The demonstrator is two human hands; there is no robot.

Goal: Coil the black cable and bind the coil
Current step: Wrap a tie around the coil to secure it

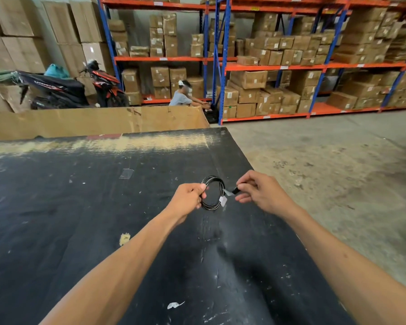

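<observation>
The black cable (217, 184) is wound into a small round coil held upright above the black table (80, 207). My left hand (189, 198) pinches the coil's left side. My right hand (259, 190) holds a short black end piece (235, 190) just right of the coil, between thumb and fingers. A whitish tag or strip (223, 201) hangs from the coil's right side, and a pale strip runs from there to the black piece. Whether that strip is wrapped around the coil is unclear.
The table's right edge (267, 191) runs diagonally close under my right hand, with concrete floor (338, 172) beyond. Cardboard sheets (92, 121) stand behind the table. A person (182, 96) sits by box-filled racks (267, 66). A motorbike (80, 87) is parked at the far left.
</observation>
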